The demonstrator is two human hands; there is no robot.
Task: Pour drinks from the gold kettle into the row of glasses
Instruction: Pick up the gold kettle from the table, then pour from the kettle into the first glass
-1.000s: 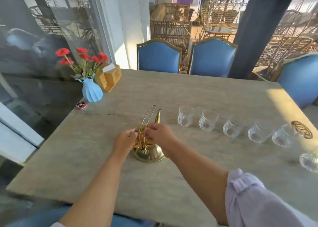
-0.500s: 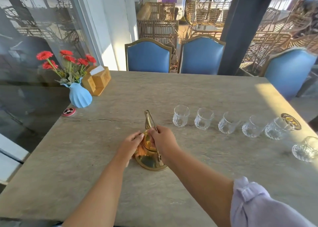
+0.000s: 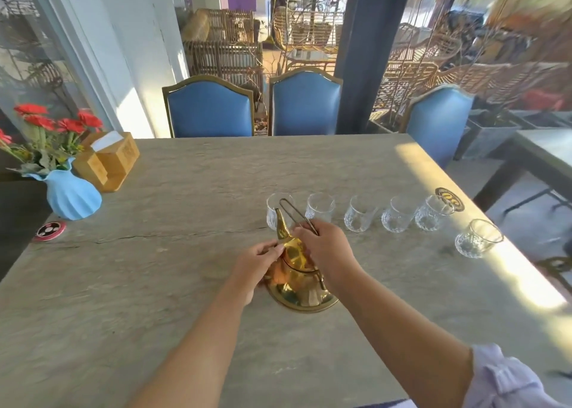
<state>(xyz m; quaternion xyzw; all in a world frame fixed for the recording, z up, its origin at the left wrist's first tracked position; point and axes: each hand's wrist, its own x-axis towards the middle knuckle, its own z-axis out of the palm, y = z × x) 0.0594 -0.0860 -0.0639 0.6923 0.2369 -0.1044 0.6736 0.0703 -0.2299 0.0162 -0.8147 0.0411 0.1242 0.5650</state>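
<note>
Gold kettle (image 3: 297, 279) is sitting on the counter (image 3: 154, 284), near the middle, its spout aiming far toward the leftmost glass (image 3: 276, 210) of the row of glasses (image 3: 399, 219). Right hand (image 3: 328, 251) is closing its grip around the thin wire handle (image 3: 298, 214), fingers curled tight on it where it slants up over the lid. Left hand (image 3: 258, 263) is resting against the kettle's left shoulder, fingertips pressing the body near the lid, not wrapped around anything, just steadying. All six glasses are looking empty, so pouring seems not yet begun.

Judging from here, the lift is the step in hand. Doing it well means keeping the handle upright so the body is hanging level, the left fingers guarding the lid against slipping, then bringing the spout just over the first rim before tipping slowly. That glass is standing very close to the spout, so swinging forward carelessly risks knocking it.
</note>
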